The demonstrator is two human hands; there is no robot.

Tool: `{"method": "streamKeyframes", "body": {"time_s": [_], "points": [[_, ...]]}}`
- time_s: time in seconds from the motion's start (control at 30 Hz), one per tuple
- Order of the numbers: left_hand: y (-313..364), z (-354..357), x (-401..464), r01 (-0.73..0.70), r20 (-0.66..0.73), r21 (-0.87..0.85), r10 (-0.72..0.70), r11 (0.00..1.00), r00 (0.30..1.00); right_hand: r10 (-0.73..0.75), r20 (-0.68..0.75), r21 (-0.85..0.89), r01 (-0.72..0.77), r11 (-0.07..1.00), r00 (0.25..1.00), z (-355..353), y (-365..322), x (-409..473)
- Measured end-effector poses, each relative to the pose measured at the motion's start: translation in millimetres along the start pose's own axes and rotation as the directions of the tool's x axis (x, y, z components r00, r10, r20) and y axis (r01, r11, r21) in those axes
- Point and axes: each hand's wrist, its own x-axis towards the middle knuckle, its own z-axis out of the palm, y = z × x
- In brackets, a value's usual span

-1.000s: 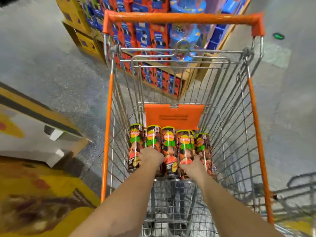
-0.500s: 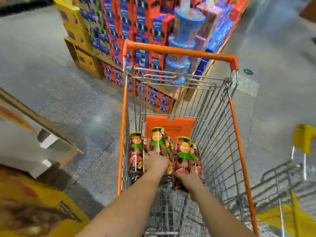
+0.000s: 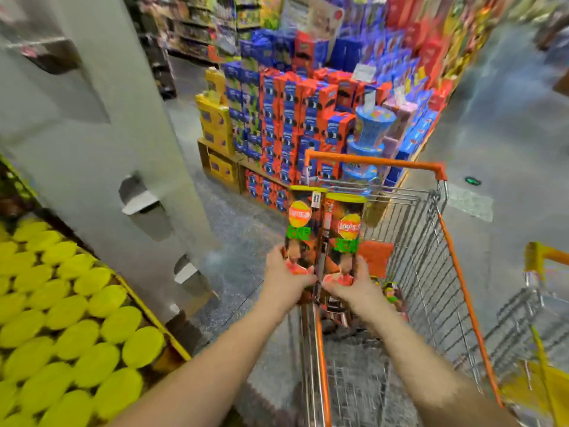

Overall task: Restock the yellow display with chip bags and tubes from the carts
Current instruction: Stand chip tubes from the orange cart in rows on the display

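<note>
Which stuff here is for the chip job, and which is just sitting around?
For the job:
left hand and right hand, each holding a chip tube
orange cart
yellow display with yellow lids

Just around:
stack of cookie boxes
blue tubs
yellow cart

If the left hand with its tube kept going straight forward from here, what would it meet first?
Probably the stacked cookie boxes beyond the orange cart; the left hand and its chip tube are over the cart's left rim, with only floor between. Depth is uncertain.

A supermarket aisle; stacked snack boxes (image 3: 295,118); orange wire cart (image 3: 431,272); stocked shelves (image 3: 197,35)
</note>
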Motion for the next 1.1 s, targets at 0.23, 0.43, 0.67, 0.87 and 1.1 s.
{"method": "streamKeyframes", "body": {"time_s": [0.23,0.43,0.67,0.87,1.1], "points": [[8.0,-133.3,-89.4,-0.077,-0.105,-0.059,0.070,0.995,0.992,-0.094,0.270,0.134,0.059,0.989,0.958,98.8,-43.7,-48.9],[3.2,-211.4,-135.8,-0.142,-0.256,-0.018,0.132,0.990,0.958,-0.068,0.545,-0.018,0.092,0.996,0.836,160.3,-51.2,-75.5],[-31.2,-254.7,-183.7,-0.044,-0.359,0.045,0.057,0.998,0.932,-0.018,0.702,-0.147,0.170,0.975,0.712,221.5,-42.5,-92.7],[-46.4,-259.5,-213.6,0.035,-0.434,0.115,0.018,0.993,0.901,0.030,0.750,-0.256,0.249,0.934,0.660,240.3,-24.1,-98.1],[-47.4,-255.4,-237.4,0.060,-0.478,0.130,0.009,0.990,0.878,0.023,0.780,-0.259,0.289,0.921,0.626,248.2,-16.2,-97.0]]}}
